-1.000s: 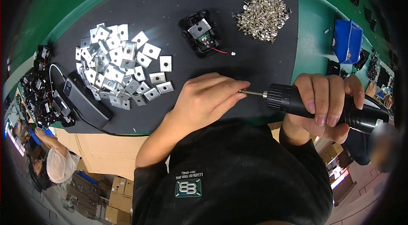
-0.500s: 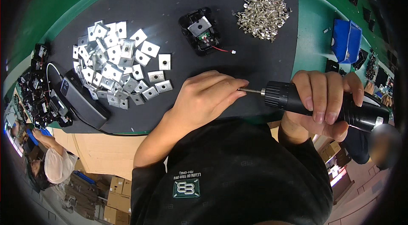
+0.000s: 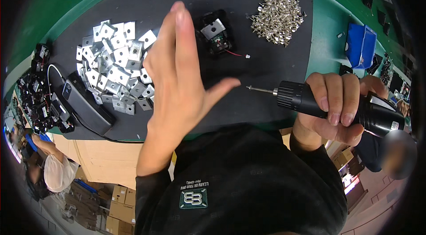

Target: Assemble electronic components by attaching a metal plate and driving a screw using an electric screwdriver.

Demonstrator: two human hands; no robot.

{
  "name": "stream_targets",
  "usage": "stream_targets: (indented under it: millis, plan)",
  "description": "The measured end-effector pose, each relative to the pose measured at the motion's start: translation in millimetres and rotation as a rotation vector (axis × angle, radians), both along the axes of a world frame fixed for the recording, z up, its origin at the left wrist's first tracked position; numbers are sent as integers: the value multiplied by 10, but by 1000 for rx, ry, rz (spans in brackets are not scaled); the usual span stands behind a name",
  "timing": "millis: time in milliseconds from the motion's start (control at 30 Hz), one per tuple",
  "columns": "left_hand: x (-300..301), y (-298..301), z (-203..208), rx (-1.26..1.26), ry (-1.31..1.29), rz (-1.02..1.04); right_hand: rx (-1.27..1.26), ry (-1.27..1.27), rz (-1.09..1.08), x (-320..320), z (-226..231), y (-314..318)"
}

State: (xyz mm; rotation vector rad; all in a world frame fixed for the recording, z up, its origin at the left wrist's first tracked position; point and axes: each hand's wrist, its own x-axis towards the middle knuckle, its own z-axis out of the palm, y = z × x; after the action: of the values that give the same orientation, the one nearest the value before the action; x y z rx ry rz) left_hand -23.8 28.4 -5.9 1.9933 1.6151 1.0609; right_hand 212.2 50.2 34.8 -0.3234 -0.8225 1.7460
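On your left, a loose pile of silvery holed plates (image 3: 119,55) is lying on the black mat (image 3: 266,66), and your left hand (image 3: 175,71) is covering its right edge in this view. You are holding that hand wide, fingers pointing away from your body, thumb spreading to the right, and nothing is showing in its grasp. Just right of those fingers, the black housing (image 3: 227,31) is lying on the mat with a metal plate (image 3: 214,29) resting on it; its long axis appears to be running roughly away from you, and it is sitting nearer your left hand than your right. What matters most is how the bit (image 3: 264,90) is lying to it: the bit is pointing left, crosswise to you, with what looks like a screw (image 3: 250,87) sitting at its tip, near your left thumb but apart, while the housing is lying beyond and left of that tip, off the bit's line. Farther right, a heap of screws (image 3: 278,13) is lying beyond the bit, and your right hand (image 3: 339,106) is gripping the black power screwdriver (image 3: 297,98).
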Motion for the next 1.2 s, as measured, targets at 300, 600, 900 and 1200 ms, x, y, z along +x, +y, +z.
stream_targets:
  millis: [300, 600, 900, 1200]
  plan:
    - [-102, 85, -71, -178, 142, -136, 50, 20, -116, -168, 72, 112]
    - [-41, 128, -67, -220, 62, -133, 87, -47, -131, -358, -50, 315]
    - [-85, 139, -47, -241, 65, -133, 79, -108, -114, -399, -77, 335]
    - [-100, 137, -66, -250, 40, -136, 182, -200, 13, -491, -36, 365]
